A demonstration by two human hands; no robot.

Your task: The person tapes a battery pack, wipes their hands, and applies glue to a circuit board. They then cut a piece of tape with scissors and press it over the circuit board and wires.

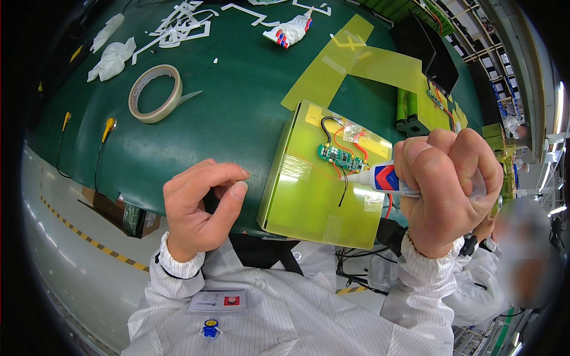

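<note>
My right hand (445,190) is closed round a white glue tube (387,177) with red and blue marks. Its pointed nozzle is over a yellow-green wrapped battery pack (297,204), close to the wires of a small green circuit board (342,157). Black and red wires run from the board, and clear tape strips lie on the pack's top. Whether glue is coming out cannot be seen. To the left of the pack, my left hand (200,207) is raised and bare, thumb and forefinger slightly apart, the other fingers curled.
A masking tape roll (173,101) lies on the green mat, near yellow-headed snap cords (108,126). Farther back are paper strips (178,26), a crumpled tube (290,31) and yellow-green sheets (386,66). Another pack (414,113) stands right, with a person beyond my right arm.
</note>
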